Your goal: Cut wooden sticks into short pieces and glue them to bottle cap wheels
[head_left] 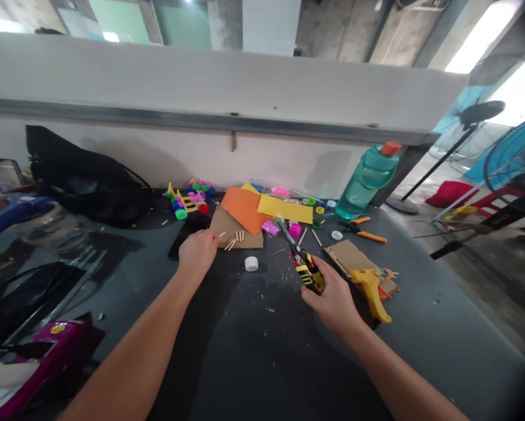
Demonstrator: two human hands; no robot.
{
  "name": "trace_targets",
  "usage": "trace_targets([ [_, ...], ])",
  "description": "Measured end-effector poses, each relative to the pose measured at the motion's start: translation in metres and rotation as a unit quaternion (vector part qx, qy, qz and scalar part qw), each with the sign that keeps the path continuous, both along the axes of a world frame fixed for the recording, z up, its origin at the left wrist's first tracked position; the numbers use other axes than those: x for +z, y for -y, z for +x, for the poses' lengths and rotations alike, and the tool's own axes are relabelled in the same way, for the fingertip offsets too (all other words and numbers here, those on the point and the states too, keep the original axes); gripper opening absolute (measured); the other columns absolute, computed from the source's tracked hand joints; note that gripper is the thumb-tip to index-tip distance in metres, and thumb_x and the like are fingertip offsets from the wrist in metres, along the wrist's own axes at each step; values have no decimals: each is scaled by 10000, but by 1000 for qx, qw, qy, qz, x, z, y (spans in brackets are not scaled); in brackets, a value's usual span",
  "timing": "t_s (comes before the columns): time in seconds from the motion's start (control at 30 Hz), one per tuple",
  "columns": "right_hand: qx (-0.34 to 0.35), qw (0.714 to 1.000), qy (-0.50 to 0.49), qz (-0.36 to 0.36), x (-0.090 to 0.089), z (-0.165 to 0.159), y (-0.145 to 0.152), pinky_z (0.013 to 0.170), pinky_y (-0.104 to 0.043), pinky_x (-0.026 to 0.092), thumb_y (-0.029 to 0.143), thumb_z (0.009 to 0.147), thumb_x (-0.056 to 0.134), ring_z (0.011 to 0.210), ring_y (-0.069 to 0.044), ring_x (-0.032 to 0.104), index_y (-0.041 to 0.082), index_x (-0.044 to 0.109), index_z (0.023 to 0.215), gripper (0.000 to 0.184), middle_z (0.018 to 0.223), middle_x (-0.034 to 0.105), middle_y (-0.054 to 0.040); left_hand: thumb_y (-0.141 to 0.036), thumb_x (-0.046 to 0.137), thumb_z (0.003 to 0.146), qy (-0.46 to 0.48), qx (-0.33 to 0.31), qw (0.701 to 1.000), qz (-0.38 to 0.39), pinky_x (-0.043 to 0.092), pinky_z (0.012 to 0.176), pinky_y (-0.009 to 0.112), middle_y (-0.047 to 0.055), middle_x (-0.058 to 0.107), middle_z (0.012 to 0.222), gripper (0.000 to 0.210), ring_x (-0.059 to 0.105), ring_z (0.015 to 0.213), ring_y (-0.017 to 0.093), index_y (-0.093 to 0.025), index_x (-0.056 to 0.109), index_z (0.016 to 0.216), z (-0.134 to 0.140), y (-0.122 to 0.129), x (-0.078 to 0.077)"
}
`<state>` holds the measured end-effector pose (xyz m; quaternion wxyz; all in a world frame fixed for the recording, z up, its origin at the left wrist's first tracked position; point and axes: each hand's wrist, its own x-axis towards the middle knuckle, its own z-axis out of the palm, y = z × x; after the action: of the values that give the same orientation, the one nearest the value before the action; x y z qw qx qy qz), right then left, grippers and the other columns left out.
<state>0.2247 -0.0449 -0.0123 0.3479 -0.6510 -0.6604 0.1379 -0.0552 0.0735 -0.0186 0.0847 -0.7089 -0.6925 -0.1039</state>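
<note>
My left hand [197, 251] is closed in a pinch on a short wooden stick [221, 234], whose tip shows past the fingers. It is over the left edge of a piece of cardboard [254, 240], where several similar cut sticks [239, 236] lie. In my right hand [335, 292] is a pair of pliers [304, 270] with yellow and black handles, jaws pointing away from me. A white bottle cap [251, 264] rests between the hands. Right of my right hand, a yellow glue gun [371, 289] lies on another cardboard piece [352, 255].
Orange paper [244, 209] and yellow paper [286, 209] lie at the back. A teal bottle [366, 182] stands by the wall, near orange-handled pliers [370, 235]. Colourful wheeled models [187, 202] and a black bag [78, 178] are leftward. A magenta device [47, 356] sits front left.
</note>
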Motion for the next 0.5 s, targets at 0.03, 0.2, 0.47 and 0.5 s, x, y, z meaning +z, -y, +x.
trace_targets([
  [0.03, 3, 1000, 0, -1, -1, 0, 0, 851, -407, 449, 276, 645, 546, 976, -264, 579, 156, 498, 1187, 557, 1099, 593, -111, -359, 456, 838, 6, 2, 1000, -4, 376, 569, 278, 94, 647, 820, 255, 602, 765, 236, -161, 614, 865, 0, -1, -2],
  [0.2, 7, 1000, -1, -3, -4, 1, -1, 837, -417, 455, 266, 650, 551, 959, -265, 584, 166, 492, 1194, 557, 1094, 589, -113, -318, 493, 823, 53, -11, 998, 27, 385, 593, 276, 95, 630, 912, 245, 598, 800, 226, -158, 573, 991, 3, -1, -4],
  [0.47, 8, 1000, 4, -8, -4, 2, -1, 832, -395, 459, 270, 649, 552, 974, -261, 582, 152, 495, 1194, 561, 1116, 584, -122, -318, 501, 814, 86, -116, 989, 13, 391, 634, 260, 61, 601, 827, 193, 574, 767, 188, -187, 637, 776, 14, -1, -11],
  [0.5, 7, 1000, 5, -12, -4, 2, -1, 832, -389, 459, 270, 649, 551, 977, -259, 581, 146, 495, 1194, 562, 1120, 582, -124, -323, 503, 812, 85, -115, 990, 10, 391, 629, 260, 61, 600, 823, 196, 575, 762, 187, -186, 637, 773, 14, -2, -12],
])
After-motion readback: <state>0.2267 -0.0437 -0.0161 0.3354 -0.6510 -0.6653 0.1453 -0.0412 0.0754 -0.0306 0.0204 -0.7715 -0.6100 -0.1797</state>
